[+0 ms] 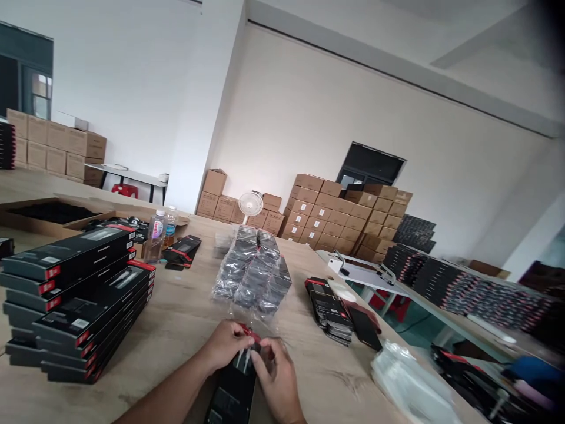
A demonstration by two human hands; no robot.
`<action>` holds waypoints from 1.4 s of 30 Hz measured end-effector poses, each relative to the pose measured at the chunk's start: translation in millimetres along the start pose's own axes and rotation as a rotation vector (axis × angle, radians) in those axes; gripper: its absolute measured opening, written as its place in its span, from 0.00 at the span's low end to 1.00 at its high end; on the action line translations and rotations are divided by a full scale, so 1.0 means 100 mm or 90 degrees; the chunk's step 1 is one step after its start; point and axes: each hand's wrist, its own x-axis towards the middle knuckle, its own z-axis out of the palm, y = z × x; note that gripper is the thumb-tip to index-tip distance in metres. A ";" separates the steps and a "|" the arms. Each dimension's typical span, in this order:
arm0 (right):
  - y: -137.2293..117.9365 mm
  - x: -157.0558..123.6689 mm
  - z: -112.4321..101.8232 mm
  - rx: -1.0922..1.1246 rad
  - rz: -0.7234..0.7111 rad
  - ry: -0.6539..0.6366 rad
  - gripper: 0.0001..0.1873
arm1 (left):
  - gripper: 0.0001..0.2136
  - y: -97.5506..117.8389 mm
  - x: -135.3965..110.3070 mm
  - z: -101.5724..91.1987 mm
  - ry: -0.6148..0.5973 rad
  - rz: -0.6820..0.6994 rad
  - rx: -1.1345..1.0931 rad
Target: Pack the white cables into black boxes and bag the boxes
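Note:
A long, narrow black box [233, 388] with a red end lies at the table's near edge, pointing away from me. My left hand [227, 346] pinches the red end from the left, thumb and fingers together. From the right, my right hand [279, 374] closes its thumb and fingers on the same end. The fingertips of both hands nearly meet there and partly cover the red end. Just beyond them stands a pile of plastic-wrapped boxes [251, 274].
Stacked black boxes [92, 300] stand at left, beside bottles [155, 235] and an open carton [53, 229]. To the right lie flat black cartons [329, 312] and clear plastic bags [410, 383]. A sealing machine [362, 271], fan [251, 204] and brown cartons [326, 212] are farther back.

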 end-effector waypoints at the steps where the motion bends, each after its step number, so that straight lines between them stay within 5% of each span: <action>1: -0.03 -0.02 0.00 -0.012 -0.013 -0.018 0.07 | 0.14 0.01 -0.01 0.01 -0.003 0.007 0.005; 8: -0.14 -0.06 0.03 -0.021 -0.005 -0.003 0.10 | 0.10 0.05 -0.06 0.02 -0.032 0.066 0.022; 23: 0.19 -0.01 -0.04 0.061 0.060 0.138 0.12 | 0.03 0.12 -0.05 -0.03 -0.047 0.049 0.035; 28: 0.45 0.06 -0.19 0.073 0.123 0.259 0.10 | 0.29 0.12 -0.12 -0.15 -0.113 -0.024 -0.061; 33: 0.33 0.00 -0.14 0.088 0.087 0.182 0.05 | 0.29 0.15 -0.21 -0.14 -0.236 -0.175 -0.265; 38: 0.13 -0.04 -0.10 0.152 0.049 0.048 0.02 | 0.23 0.15 -0.21 0.00 -0.223 -0.194 -0.216; 42: 0.14 -0.04 -0.14 0.207 0.079 0.025 0.04 | 0.19 0.14 -0.19 0.01 -0.170 -0.203 -0.141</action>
